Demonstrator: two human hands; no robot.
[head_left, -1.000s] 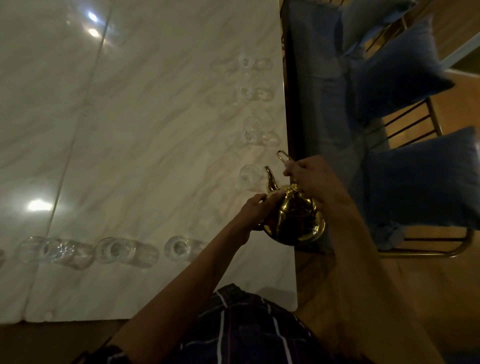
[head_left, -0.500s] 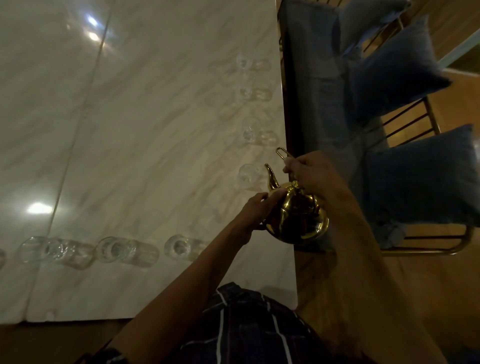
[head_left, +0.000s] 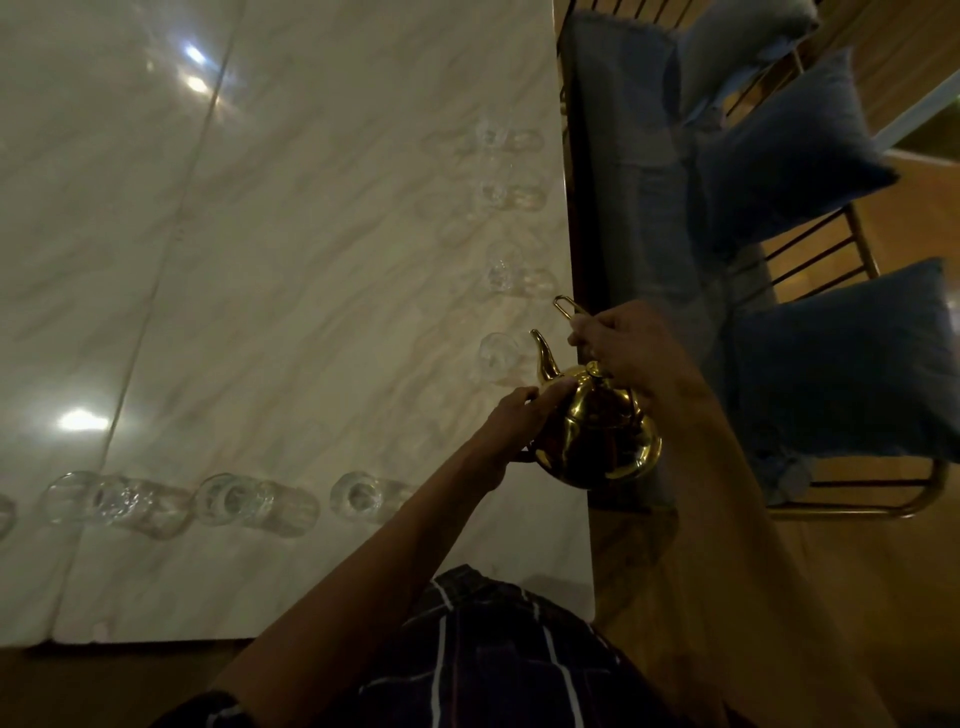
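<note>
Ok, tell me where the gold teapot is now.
Head view, centre right: the gold teapot hangs over the marble table edge, between the left hand and right hand, spout by a glass.

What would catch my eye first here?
The shiny gold teapot at the right edge of the marble table, its handle gripped by the right hand while the left hand rests on its side. Its spout points toward a clear glass, one of a row along that edge.
</note>
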